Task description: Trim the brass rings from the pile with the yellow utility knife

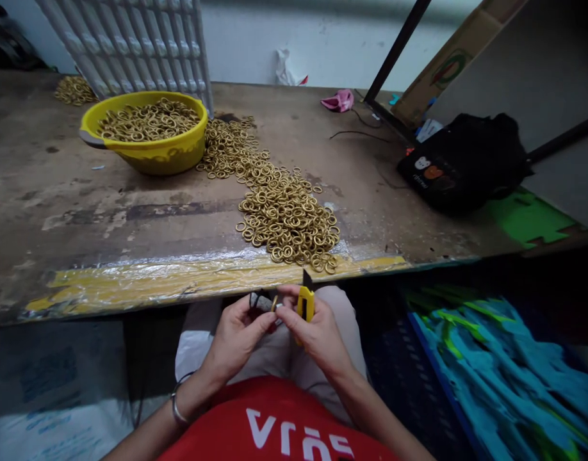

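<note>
Across the worn worktop [116, 224], golden rings [294, 221] are being supported beside a yellow basin [164, 155]. Near the front edge, one ring [274, 303] is being pinched between closed fingers of the left hand [236, 333]; a yellow cutter [305, 305] is being clasped by the right hand [318, 330], its fingertips apparently being pressed near that ring.

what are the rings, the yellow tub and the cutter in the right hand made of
Rings: golden with dull glints, so probably metal, perhaps brass. Yellow tub: smooth, evenly coloured wall suggests moulded plastic. Cutter: solid yellow body looks plastic; its thin, dark, pointed blade is probably steel.
</note>
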Motion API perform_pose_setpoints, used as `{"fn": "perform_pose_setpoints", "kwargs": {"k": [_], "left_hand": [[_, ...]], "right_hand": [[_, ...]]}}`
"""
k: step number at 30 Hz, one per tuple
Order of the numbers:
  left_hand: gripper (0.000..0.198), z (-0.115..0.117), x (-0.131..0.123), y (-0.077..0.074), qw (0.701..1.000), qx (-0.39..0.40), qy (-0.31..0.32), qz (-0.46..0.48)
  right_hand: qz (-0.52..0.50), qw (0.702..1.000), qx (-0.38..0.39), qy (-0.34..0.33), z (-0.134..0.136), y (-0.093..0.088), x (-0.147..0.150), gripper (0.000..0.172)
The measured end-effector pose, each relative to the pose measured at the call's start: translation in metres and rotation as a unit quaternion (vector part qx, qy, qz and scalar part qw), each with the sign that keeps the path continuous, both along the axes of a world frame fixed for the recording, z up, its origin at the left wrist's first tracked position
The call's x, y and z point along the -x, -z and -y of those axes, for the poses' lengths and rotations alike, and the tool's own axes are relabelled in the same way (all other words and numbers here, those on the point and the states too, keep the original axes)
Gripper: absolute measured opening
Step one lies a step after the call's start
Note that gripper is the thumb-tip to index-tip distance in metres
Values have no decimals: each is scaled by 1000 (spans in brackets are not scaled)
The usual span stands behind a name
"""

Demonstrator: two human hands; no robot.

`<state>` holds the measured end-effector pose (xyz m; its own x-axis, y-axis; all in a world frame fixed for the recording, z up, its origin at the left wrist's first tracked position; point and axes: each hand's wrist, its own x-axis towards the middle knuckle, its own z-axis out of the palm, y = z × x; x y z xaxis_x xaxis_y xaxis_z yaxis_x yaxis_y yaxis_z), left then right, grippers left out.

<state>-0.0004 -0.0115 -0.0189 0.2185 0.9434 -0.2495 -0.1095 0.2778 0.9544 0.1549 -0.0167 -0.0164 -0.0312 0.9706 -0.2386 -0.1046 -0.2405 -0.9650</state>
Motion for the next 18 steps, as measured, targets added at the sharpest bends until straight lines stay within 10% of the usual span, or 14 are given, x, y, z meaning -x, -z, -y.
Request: {"fn": "perform_pose_setpoints", "kwargs": {"k": [18], "left_hand": [[19,-8,2,-10,994,69,62,57]], "right_hand": [[154,984,-73,-46,-1,-9,-2,18]]}}
